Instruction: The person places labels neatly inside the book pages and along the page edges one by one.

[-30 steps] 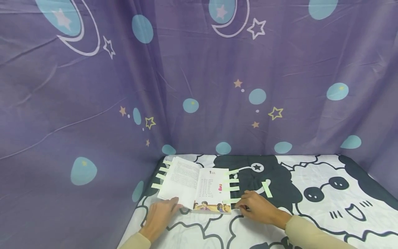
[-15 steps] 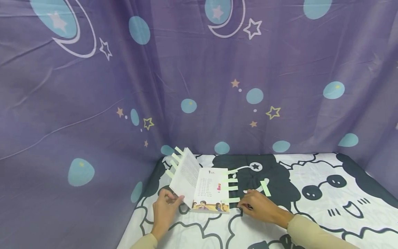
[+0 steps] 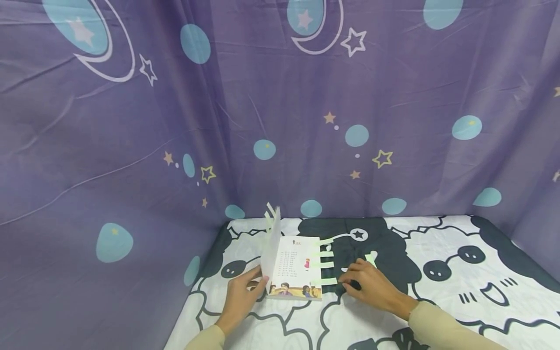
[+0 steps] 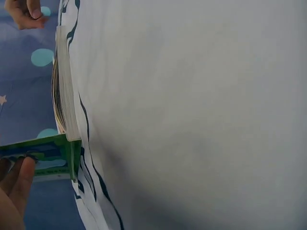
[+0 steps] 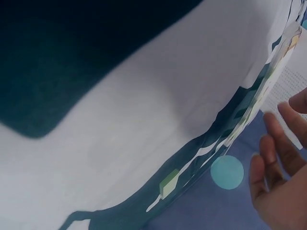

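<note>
An open paperback book point(image 3: 292, 265) lies on the patterned cloth, its printed contents page facing up with cartoon figures along the bottom. The left hand point(image 3: 241, 297) holds the book's green front cover point(image 4: 48, 155) and standing leaf between thumb and fingers, nearly upright at the spine. Pale green sticky tabs point(image 3: 326, 265) jut from the right edge of the flat pages; more tabs point(image 3: 270, 212) show at the top of the raised part. Beside the lowest right tab rests the right hand point(image 3: 371, 287), fingers loosely bent, with nothing between them in the right wrist view.
A pale green sticky strip point(image 3: 371, 256) lies on the cloth just beyond the right hand, partly hidden by it. The black and white cartoon cloth point(image 3: 455, 291) covers the table. A purple curtain point(image 3: 280, 107) hangs behind and along the left.
The left hand has lifted the cover with its leaf from lying flat on the left to nearly upright, moving rightward. The right hand has shifted slightly, now overlapping part of the loose strip.
</note>
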